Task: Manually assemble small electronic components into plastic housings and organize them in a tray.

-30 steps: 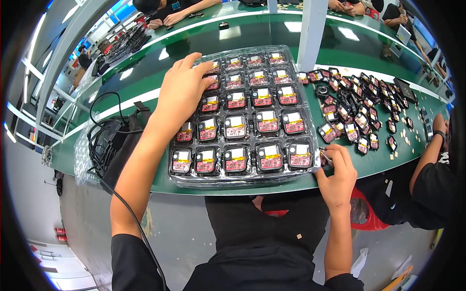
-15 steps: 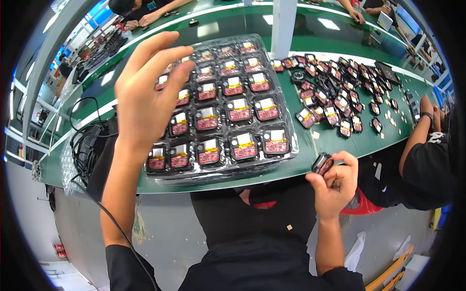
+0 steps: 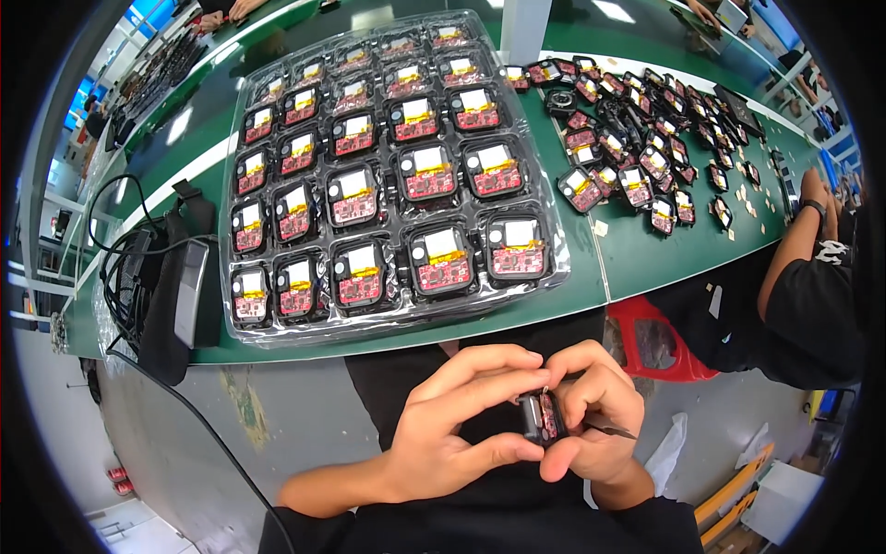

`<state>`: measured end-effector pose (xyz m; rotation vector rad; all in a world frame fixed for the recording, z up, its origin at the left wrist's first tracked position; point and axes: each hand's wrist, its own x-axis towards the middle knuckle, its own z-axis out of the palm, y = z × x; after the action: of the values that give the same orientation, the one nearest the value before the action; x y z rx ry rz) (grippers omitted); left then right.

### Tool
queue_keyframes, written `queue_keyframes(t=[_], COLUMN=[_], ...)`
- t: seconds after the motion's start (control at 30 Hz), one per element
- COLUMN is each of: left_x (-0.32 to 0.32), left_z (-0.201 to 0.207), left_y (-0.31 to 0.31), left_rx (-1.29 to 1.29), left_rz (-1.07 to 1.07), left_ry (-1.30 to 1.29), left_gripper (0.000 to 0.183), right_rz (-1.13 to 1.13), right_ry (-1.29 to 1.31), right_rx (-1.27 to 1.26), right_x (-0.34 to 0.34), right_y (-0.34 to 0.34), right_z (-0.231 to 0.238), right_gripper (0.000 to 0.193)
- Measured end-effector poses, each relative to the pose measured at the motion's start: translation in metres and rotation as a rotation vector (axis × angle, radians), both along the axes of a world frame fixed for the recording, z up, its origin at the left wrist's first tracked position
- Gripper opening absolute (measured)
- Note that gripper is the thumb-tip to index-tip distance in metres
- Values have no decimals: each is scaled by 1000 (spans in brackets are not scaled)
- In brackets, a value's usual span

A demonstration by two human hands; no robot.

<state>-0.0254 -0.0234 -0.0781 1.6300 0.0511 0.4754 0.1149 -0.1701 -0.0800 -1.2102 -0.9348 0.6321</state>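
Close to my body, below the table's front edge, a small black watch case with a red circuit board is held tilted on its edge. My left hand pinches it from the left between thumb and fingers. Gripping its other side is my right hand, fingers curled. A thin dark strip sticks out by the right hand's fingers; its kind cannot be made out. Beyond my hands, a clear plastic tray holds rows of similar watch cases with red boards, white blocks and yellow tape.
Right of the tray lies a loose heap of watch cases on the green table. A black strap and cables sit left of it. At right is a co-worker's arm near a red stool. A white post stands behind.
My left hand has come down from over the tray to the watch case. My right hand has brought that case left and lower, near my body. The view has shifted.
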Motion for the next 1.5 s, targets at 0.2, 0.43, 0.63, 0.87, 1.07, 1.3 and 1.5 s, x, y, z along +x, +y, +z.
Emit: queue_keyframes(t=[0.2,0.43,0.63,0.87,1.07,1.3,1.5], left_x=[-5,-5,-11,-11,-13,-12,-14], left_z=[-13,-12,-23,-24,-28,-28,-30], left_y=[-23,-23,-21,-20,-21,-19,-19], left_rx=[-532,-667,-663,-619,-606,-642,-612], left_rz=[140,305,165,144,130,118,105], left_ry=[-128,0,-38,-23,-2,-16,-3], left_gripper=[55,63,52,53,52,51,52], right_rz=[-134,-311,-340,-310,-313,-279,-280], right_ry=[91,-945,-1052,-1056,-1050,-882,-943], right_rx=[-95,-69,-47,-55,-36,-68,-85], right_x=[-8,4,4,7,6,6,6], right_y=[4,7,10,8,7,7,7], right_z=[4,-13,-19,-21,-23,-24,-24], right_gripper=[54,36,31,29,27,24,23])
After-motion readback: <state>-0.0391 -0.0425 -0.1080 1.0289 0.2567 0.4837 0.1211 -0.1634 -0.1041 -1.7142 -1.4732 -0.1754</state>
